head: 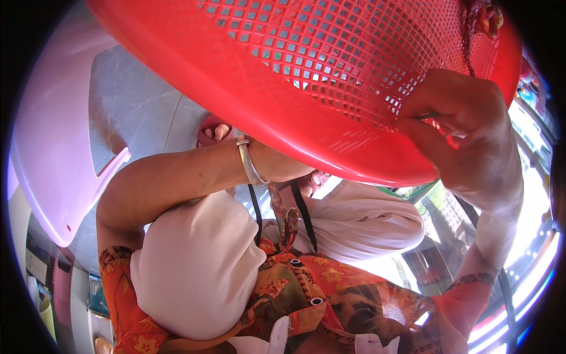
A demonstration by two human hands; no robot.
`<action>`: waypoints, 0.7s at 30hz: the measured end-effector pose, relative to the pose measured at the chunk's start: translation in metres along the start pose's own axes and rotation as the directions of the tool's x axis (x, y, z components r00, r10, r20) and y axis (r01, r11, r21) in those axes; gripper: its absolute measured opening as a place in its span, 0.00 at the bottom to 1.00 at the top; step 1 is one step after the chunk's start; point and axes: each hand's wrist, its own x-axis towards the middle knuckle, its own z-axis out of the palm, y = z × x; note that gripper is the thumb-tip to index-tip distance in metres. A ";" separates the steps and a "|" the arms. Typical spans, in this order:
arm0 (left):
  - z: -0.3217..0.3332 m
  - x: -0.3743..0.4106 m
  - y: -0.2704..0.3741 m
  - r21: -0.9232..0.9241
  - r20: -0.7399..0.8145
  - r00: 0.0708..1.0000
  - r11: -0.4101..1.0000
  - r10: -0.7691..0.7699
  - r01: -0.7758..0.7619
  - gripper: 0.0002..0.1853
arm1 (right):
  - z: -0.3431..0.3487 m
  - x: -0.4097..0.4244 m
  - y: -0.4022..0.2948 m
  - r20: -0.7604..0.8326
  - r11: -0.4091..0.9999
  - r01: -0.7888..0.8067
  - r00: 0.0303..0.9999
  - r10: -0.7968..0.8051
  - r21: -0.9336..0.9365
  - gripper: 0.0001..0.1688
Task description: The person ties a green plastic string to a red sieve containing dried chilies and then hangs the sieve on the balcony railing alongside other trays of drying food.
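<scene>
A big red plastic mesh basket with a smooth wide rim is tilted up in front of me. My left hand reaches behind its near rim and holds it from beneath; the fingers are hidden. Over the basket's right side, my right hand has thumb and forefinger pinched on a small thin green piece, perhaps a stem. Just beyond that hand, a dark red, shrivelled thing lies against the mesh; its kind is unclear.
A pink plastic chair stands at the left on grey tiled floor. My foot in a dark pink slipper shows below the basket. Pale trousers cover my bent legs. Bright glass lies to the right.
</scene>
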 end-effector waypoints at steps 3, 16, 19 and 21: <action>-0.001 0.000 -0.002 -0.009 0.004 1.000 1.000 -0.012 0.012 0.07 | 0.001 -0.001 0.003 -0.014 1.000 -0.015 1.000 0.015 0.013 0.07; 0.001 -0.002 -0.006 -0.022 0.013 0.999 0.999 -0.044 0.044 0.07 | -0.004 0.002 0.001 0.104 0.970 -0.141 0.987 0.122 0.198 0.08; 0.002 -0.002 -0.007 -0.021 0.009 0.999 0.999 -0.046 0.046 0.07 | -0.003 0.002 0.000 0.092 0.975 -0.138 0.988 0.123 0.174 0.08; 0.002 -0.002 -0.007 -0.021 0.008 0.999 0.999 -0.047 0.047 0.07 | 0.000 0.002 0.000 0.059 0.980 -0.120 0.992 0.113 0.156 0.07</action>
